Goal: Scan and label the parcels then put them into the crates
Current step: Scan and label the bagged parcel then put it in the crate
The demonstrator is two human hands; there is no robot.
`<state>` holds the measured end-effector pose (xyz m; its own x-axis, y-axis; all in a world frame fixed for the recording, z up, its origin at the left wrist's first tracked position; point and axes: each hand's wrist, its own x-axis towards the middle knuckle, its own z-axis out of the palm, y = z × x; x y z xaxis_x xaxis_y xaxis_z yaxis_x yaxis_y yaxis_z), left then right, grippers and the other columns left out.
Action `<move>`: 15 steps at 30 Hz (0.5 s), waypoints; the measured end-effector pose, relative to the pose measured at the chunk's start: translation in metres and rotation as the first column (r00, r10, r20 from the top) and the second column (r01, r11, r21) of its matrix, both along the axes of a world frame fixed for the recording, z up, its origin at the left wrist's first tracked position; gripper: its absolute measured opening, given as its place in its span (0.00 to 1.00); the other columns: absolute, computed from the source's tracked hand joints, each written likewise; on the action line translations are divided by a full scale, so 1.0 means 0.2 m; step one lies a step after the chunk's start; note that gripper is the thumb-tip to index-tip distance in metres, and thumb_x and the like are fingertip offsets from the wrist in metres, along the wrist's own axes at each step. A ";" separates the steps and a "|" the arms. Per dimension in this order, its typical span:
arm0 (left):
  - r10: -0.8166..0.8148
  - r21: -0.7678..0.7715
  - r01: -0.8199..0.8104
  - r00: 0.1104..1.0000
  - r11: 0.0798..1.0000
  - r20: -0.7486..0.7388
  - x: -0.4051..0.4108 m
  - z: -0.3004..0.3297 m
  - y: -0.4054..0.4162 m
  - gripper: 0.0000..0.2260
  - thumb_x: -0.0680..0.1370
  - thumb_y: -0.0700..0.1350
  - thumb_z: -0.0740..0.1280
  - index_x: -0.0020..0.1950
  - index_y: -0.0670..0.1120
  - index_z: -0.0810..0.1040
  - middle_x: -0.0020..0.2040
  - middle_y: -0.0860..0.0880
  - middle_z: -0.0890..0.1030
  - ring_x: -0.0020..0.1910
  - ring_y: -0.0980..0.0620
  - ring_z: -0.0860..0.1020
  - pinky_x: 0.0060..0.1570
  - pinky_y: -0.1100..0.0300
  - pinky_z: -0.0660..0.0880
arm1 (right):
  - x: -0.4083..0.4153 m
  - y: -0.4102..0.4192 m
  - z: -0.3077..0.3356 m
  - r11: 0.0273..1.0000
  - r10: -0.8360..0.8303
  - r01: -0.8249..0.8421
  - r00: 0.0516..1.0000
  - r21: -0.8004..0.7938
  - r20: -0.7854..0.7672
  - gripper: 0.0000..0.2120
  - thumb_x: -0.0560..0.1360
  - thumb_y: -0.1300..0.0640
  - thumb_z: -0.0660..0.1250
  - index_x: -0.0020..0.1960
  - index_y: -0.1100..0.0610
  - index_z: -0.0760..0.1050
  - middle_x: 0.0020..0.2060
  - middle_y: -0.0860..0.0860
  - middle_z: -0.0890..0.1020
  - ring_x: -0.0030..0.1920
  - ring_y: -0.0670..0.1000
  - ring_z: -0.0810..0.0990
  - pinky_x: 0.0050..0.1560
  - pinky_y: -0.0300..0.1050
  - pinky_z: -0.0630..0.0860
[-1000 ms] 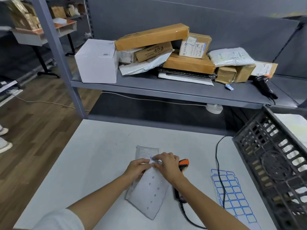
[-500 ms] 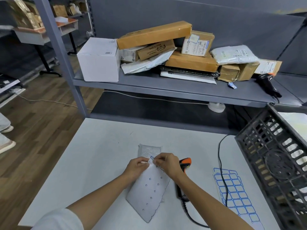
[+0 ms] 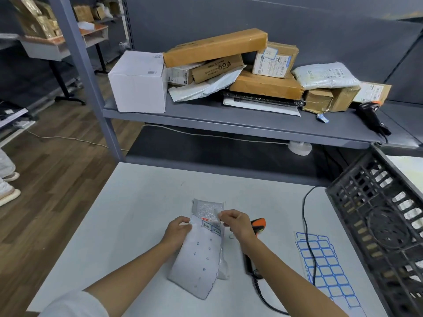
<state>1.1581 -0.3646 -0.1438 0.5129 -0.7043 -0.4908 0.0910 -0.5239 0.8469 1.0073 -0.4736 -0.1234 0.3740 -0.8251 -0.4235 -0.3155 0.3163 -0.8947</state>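
Lying between both hands (image 3: 206,227): parcel (image 3: 207,209)

From where I stand, "MADE IN CHINA" reads on the small brown carton (image 3: 217,68) tucked under the long brown box (image 3: 215,46). Shipping labels on the parcels right of that carton are too small to read.

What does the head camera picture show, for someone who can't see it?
Two hands peel a sticker off a label sheet lying over a small grey parcel on a white table: the left hand steadies the sheet, the right hand pinches the sticker. A scanner lies alongside.
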 end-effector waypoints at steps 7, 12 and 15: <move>0.197 0.067 -0.197 0.980 0.978 0.014 0.21 -0.06 0.15 0.06 0.76 0.36 0.64 0.51 0.42 0.77 0.47 0.42 0.78 0.41 0.46 0.76 0.36 0.62 0.70 | -0.13 0.09 -0.13 0.941 0.082 -0.170 0.954 -0.292 -0.290 0.06 0.76 0.55 0.68 0.41 0.52 0.76 0.32 0.44 0.78 0.33 0.40 0.74 0.33 0.26 0.68; 0.282 0.105 -0.275 0.957 0.956 -0.064 0.26 -0.10 0.25 0.08 0.73 0.35 0.66 0.51 0.41 0.78 0.47 0.40 0.80 0.41 0.44 0.77 0.39 0.58 0.73 | -0.11 0.15 -0.23 0.847 0.124 -0.331 0.885 -0.417 -0.449 0.03 0.77 0.55 0.65 0.47 0.53 0.77 0.42 0.47 0.82 0.43 0.46 0.79 0.44 0.39 0.73; 0.319 0.092 -0.310 0.941 0.946 -0.116 0.26 -0.12 0.26 0.08 0.73 0.34 0.66 0.51 0.41 0.78 0.49 0.40 0.80 0.43 0.43 0.78 0.43 0.56 0.74 | -0.05 0.16 -0.26 0.708 0.073 -0.445 0.819 -0.549 -0.569 0.07 0.78 0.54 0.63 0.49 0.55 0.78 0.44 0.50 0.81 0.46 0.50 0.77 0.47 0.45 0.73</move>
